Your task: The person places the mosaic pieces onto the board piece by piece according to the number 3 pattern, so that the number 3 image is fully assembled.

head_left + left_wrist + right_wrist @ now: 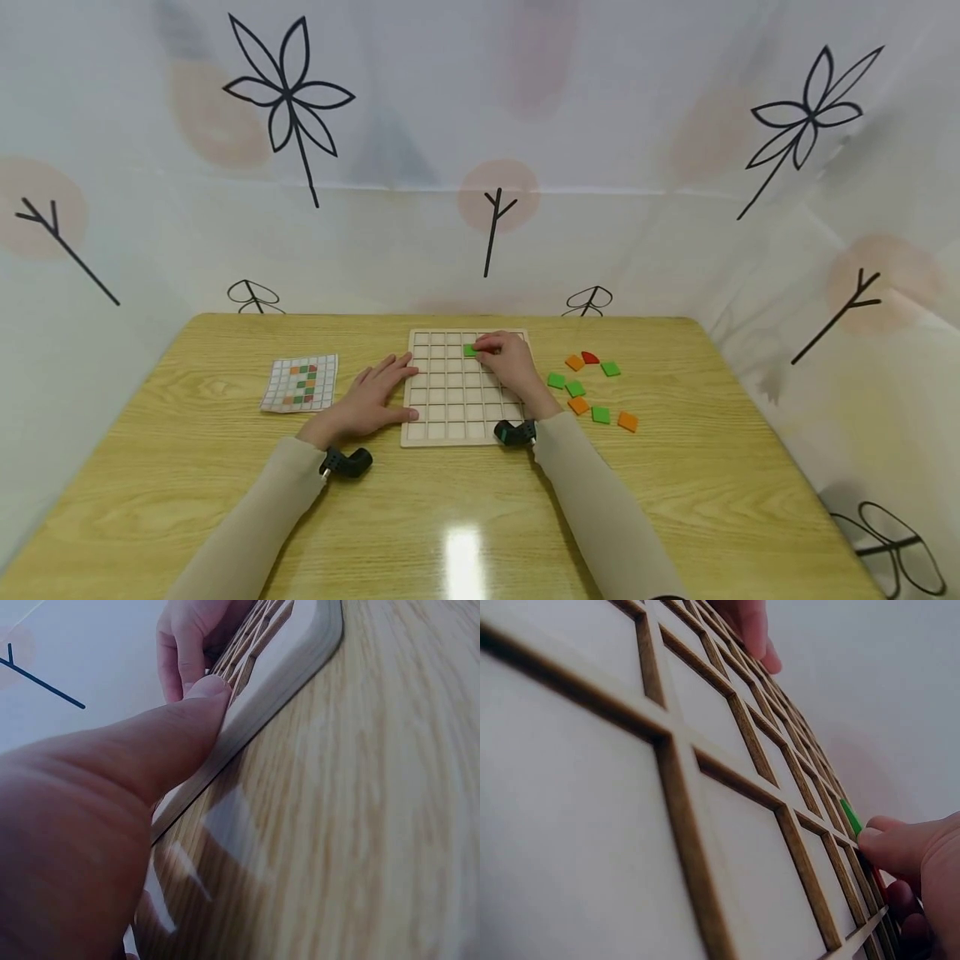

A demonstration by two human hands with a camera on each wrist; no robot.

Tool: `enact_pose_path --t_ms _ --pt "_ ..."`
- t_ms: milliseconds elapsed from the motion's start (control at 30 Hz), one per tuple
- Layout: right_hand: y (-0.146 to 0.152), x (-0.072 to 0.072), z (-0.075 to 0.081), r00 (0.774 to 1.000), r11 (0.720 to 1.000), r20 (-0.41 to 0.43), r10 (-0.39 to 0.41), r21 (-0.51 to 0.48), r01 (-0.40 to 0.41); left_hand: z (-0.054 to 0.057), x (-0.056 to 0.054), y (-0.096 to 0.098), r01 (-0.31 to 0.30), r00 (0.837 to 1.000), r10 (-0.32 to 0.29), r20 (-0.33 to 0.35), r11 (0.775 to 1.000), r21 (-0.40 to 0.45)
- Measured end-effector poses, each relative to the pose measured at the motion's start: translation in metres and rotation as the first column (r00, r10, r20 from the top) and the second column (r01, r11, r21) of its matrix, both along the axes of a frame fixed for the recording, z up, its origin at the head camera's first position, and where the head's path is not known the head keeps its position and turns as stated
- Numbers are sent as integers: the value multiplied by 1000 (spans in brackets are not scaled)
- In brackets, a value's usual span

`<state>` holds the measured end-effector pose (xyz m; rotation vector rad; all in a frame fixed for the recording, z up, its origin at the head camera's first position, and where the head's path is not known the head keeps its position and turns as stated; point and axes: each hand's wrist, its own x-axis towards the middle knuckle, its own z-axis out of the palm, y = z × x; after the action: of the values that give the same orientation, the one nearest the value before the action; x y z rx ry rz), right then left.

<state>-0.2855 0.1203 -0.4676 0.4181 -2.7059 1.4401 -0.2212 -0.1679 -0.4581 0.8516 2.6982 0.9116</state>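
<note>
A pale wooden grid board [455,398] lies on the table in the head view. My right hand [513,365] is over its upper right part, thumb and fingers pinching a green square tile [469,351]. In the right wrist view the tile [850,818] stands tilted at the grid, thumb against its edge. A bit of a red piece [882,886] shows under the fingers there, mostly hidden. My left hand [367,402] rests at the board's left edge with fingers spread; its thumb [206,688] touches the rim in the left wrist view.
Several loose green and orange square tiles [575,388] and a red quarter-round piece [590,357] lie right of the board. A paper card [277,385] printed with a coloured grid pattern lies to the left. Patterned cloth [420,250] hangs behind the table.
</note>
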Motion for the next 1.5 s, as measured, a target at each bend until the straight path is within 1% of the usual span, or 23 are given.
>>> enact_pose_path --t_ms 133,467,667,833,933,1100,1167,1333,1500 --pt "-1 1 2 1000 1000 -6 5 1 -5 -1 -1 -1 -1 1000 1 -6 1000 0" --pt "0 0 -1 1000 1000 -5 13 14 -12 0 0 -1 4 1000 -4 -17 1000 -20" --pt "4 0 0 999 999 31 10 -44 -8 0 -1 -1 10 1000 -10 -19 1000 -14" --pt "8 -2 4 997 994 68 -23 -109 30 1 -1 -1 17 1000 -17 -17 1000 -15" --pt "11 -1 7 996 989 81 -37 -139 48 0 -1 -1 19 1000 -20 -15 1000 -13" --pt "22 4 11 993 981 110 -40 -184 60 -1 -2 -1 17 1000 -17 -18 1000 -23" --pt "27 4 11 993 981 112 -43 -183 63 -2 -2 0 16 1000 -16 -17 1000 -23" --pt "44 6 9 990 984 117 -78 -150 95 -1 -1 -1 14 1000 -14 -6 1000 -14" --pt "65 8 14 990 986 108 -95 -126 109 -1 0 -1 11 1000 -11 -9 1000 -21"
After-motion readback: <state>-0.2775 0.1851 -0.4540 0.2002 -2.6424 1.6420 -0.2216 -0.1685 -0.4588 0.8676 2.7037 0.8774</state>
